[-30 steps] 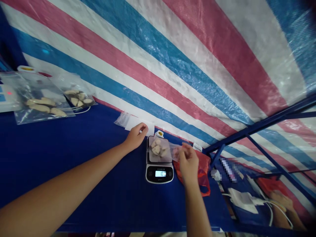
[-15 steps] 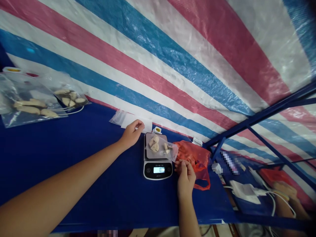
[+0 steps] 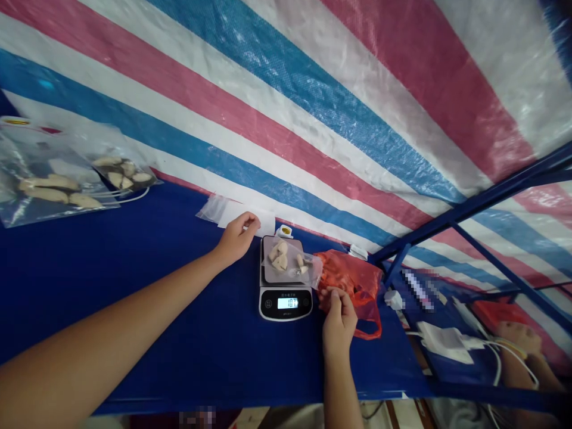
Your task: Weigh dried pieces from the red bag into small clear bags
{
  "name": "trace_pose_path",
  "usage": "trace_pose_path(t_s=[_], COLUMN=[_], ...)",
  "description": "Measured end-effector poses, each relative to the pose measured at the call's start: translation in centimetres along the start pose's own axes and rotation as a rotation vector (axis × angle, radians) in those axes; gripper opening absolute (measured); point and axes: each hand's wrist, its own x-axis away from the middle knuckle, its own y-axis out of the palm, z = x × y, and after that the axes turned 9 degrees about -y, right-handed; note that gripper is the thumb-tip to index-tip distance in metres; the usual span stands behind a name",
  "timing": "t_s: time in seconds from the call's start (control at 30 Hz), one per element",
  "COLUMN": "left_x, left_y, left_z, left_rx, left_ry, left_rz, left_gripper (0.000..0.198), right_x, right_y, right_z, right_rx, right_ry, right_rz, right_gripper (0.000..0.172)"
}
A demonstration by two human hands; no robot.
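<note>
A kitchen scale (image 3: pixel 286 302) stands on the blue surface, its lit display apparently reading 10.7. On its pan lies a clear plastic bag (image 3: pixel 292 266) holding several pale beige chunks (image 3: pixel 279 257). My left hand (image 3: pixel 240 237) hovers left of the pan by a white paper (image 3: pixel 267 223), with fingers curled in and nothing visible in them. To the right of the display, my right hand (image 3: pixel 338 314) is closed, thumb against bent fingers, beside a red plastic bag (image 3: pixel 346 274). What those fingers hold, if anything, is hidden.
Clear bags of beige pieces (image 3: pixel 56 189) lie at the left on the blue surface (image 3: pixel 187 351). A white roll (image 3: pixel 284 231) sits behind the scale. Blue metal bars (image 3: pixel 447 214) stand at the right. Beyond them are cables and another person's hand (image 3: pixel 521 336).
The view has shifted slightly. My right hand's fingers have drawn in a little near the red bag; my left hand stays about where it was. The display reading looks unchanged.
</note>
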Motion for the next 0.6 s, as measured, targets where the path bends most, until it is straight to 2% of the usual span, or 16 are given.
trace_pose_path(t_s=[0.3,0.4,0.5,0.57,0.6], left_x=[0.0,0.0,0.0,0.1,0.0], left_y=[0.0,0.0,0.1,0.1,0.0], left_z=[0.0,0.1,0.2,0.2,0.1], left_rx=[-0.008,-0.007,-0.004,-0.003,-0.001], left_ry=[-0.009,-0.009,-0.007,-0.002,0.001], left_rz=[0.000,-0.003,-0.012,-0.012,-0.009], left_gripper=[0.019,0.019,0.020,0.020,0.020], right_x=[0.4,-0.6,-2.9,-4.7,-5.5], right_y=[-0.1,0.5,2.1,3.6,4.3], right_z=[0.0,-1.0,-2.5,-3.6,-4.1], right_rx=[-0.019,-0.026,0.014,-0.006,-0.053], right_ry=[0.012,-0.023,-0.075,-0.030,0.027], right_rz=[0.036,0.034,-0.124,-0.264,-0.291], right_gripper=[0.044,0.043,0.047,0.043,0.042])
